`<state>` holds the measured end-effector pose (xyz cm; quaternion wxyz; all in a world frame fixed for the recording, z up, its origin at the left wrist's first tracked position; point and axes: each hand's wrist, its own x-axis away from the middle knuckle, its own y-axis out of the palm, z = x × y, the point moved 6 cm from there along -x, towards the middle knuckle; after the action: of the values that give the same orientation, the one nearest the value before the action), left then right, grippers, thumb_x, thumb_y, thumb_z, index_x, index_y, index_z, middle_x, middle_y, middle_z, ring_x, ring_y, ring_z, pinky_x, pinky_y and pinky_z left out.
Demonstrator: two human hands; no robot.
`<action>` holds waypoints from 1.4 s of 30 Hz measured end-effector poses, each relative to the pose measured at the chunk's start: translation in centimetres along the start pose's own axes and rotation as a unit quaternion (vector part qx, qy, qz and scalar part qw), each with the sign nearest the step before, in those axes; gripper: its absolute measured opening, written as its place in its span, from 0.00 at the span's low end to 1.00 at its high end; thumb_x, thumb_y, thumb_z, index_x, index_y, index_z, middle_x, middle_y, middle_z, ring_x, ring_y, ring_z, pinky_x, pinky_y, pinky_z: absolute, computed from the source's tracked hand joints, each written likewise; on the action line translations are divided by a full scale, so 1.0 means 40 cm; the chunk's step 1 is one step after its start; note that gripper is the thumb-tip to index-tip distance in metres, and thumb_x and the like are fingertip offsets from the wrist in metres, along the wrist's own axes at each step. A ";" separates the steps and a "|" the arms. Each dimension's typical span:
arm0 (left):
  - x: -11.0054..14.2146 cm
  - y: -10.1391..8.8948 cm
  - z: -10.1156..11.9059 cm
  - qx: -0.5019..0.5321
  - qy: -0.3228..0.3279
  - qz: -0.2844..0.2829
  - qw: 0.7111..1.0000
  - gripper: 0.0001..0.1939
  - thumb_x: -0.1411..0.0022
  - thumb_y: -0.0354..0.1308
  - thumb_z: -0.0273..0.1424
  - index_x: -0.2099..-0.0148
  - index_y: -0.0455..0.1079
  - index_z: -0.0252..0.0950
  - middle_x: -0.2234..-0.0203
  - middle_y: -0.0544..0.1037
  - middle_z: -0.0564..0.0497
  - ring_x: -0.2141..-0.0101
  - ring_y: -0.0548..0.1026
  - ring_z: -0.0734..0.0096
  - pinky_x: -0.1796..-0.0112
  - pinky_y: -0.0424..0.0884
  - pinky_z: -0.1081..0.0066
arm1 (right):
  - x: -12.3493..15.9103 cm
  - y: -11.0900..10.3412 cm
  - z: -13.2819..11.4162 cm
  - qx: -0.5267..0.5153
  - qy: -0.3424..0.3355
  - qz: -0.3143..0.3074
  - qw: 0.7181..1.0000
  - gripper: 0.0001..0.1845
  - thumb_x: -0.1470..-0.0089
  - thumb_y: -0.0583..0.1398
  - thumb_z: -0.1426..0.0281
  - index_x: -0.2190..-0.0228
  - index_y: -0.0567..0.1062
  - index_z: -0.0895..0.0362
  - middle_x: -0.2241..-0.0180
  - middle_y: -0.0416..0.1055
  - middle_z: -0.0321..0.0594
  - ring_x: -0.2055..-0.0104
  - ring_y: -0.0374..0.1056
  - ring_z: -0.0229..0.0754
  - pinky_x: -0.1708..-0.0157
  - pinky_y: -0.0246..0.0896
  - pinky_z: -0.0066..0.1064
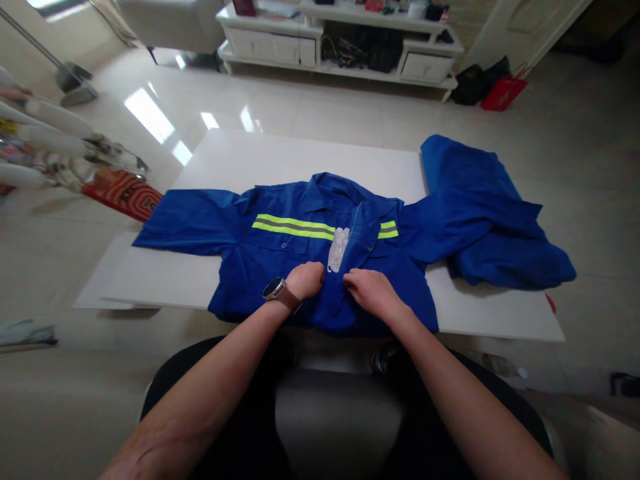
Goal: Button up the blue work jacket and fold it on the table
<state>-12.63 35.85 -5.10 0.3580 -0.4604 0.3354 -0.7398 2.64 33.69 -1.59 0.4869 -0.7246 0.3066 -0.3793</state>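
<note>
A blue work jacket with a yellow-green reflective stripe lies spread on the white table, collar away from me and sleeves out to both sides. Its front is partly open, and a whitish tag or packet shows at the opening. My left hand, with a watch on the wrist, is closed on the jacket's front just left of the opening. Closed likewise, my right hand pinches the front edge on the right side. The cloth between the fingers is mostly hidden.
A heap of blue cloth lies at the table's right end, under the right sleeve. The white table ends close to my knees. A red patterned bag stands beyond its left side. A white cabinet is across the floor.
</note>
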 end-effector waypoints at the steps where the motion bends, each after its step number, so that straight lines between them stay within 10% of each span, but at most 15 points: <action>1: 0.003 -0.007 0.005 0.005 0.006 -0.001 1.000 0.09 0.38 0.55 0.22 0.60 0.75 0.36 0.60 0.81 0.41 0.58 0.80 0.54 0.59 0.70 0.66 | -0.001 -0.010 -0.001 -0.003 0.001 0.017 1.000 0.11 0.35 0.56 0.71 0.63 0.79 0.53 0.62 0.75 0.41 0.62 0.72 0.42 0.67 0.54 0.30; 10: 0.017 -0.065 0.033 0.117 0.047 0.081 0.989 0.09 0.38 0.59 0.24 0.57 0.75 0.38 0.63 0.82 0.44 0.59 0.80 0.55 0.58 0.69 0.66 | -0.009 -0.046 -0.044 -0.054 0.019 0.122 0.991 0.10 0.33 0.55 0.68 0.59 0.78 0.51 0.60 0.76 0.38 0.59 0.71 0.41 0.67 0.53 0.30; 20: -0.025 -0.028 0.034 0.331 0.076 0.004 0.940 0.10 0.48 0.60 0.21 0.62 0.77 0.33 0.75 0.80 0.52 0.71 0.77 0.68 0.70 0.67 0.74 | 0.002 -0.020 0.004 -0.138 0.071 0.172 0.973 0.06 0.36 0.59 0.66 0.62 0.78 0.51 0.61 0.79 0.36 0.59 0.74 0.42 0.64 0.57 0.29; 42: -0.052 0.040 0.024 0.516 0.002 -0.076 0.853 0.01 0.48 0.62 0.23 0.72 0.74 0.32 0.80 0.77 0.52 0.76 0.75 0.74 0.71 0.69 0.76 | 0.004 -0.007 0.036 -0.166 0.114 0.111 0.973 0.08 0.44 0.60 0.70 0.65 0.80 0.51 0.65 0.80 0.36 0.61 0.76 0.43 0.62 0.62 0.30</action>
<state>-10.71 36.61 -7.01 0.4865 -0.2316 -0.1299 -0.8324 3.98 34.32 -1.65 0.3607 -0.7084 0.4977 -0.3469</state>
